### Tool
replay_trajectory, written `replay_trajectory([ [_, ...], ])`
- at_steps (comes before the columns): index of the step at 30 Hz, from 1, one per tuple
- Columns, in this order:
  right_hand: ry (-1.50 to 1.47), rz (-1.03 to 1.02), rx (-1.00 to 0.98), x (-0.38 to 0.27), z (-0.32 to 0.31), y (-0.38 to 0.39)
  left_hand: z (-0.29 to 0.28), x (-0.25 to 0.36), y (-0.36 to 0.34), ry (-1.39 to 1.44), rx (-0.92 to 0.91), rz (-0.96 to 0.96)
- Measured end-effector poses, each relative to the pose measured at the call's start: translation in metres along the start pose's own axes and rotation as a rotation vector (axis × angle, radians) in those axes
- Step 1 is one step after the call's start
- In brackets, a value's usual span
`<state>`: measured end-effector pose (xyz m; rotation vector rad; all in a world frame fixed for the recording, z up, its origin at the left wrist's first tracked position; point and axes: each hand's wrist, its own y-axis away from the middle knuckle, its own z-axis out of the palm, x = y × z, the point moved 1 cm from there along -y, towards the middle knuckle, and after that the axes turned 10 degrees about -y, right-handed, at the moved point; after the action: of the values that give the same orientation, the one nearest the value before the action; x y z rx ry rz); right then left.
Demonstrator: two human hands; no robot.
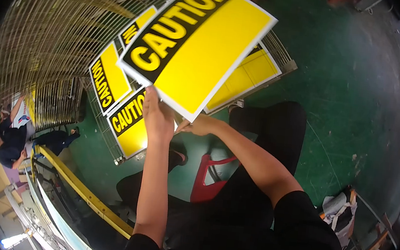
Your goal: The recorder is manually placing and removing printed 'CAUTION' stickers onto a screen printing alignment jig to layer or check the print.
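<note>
My left hand (157, 120) grips a yellow sign (212, 53) with a black lettered band and white border at its lower left edge, holding it raised and tilted. My right hand (192, 124) is just below that sign's bottom corner, fingers bent and partly hidden; I cannot make out what they hold. Behind and below the raised sign, similar signs lie on the wire racks: one (110, 74) at left, one (131, 137) lower down, another (246, 83) at right, and one (145, 17) farther back, mostly covered.
Stacked wire racks (44, 25) fill the upper left. A red plastic stool (205, 189) is between my legs on the green floor (337, 115). A yellow beam (81, 186) runs along lower left; two co-workers (10, 146) are beyond it. Bundled material (334, 212) and metal frames stand at right.
</note>
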<state>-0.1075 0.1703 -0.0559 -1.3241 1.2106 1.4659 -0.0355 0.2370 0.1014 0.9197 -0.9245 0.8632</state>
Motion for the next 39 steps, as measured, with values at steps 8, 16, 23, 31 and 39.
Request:
replay_trajectory([
  [8,0.15,0.21,-0.14,-0.002,0.003,0.005,-0.026,-0.117,-0.078,0.019,-0.065,-0.312],
  [16,0.189,0.263,-0.192,0.028,-0.002,0.017,-0.06,-0.172,-0.08,-0.071,-0.102,-0.484],
  [23,0.189,0.267,-0.214,0.011,0.0,0.01,-0.092,-0.2,-0.093,-0.088,-0.072,-0.503],
  [31,0.197,0.258,-0.217,0.013,0.0,0.012,-0.061,-0.186,-0.088,-0.417,0.025,-0.402],
  [39,0.251,0.27,-0.158,0.014,-0.001,0.013,-0.048,-0.173,-0.076,-0.785,0.042,-0.148],
])
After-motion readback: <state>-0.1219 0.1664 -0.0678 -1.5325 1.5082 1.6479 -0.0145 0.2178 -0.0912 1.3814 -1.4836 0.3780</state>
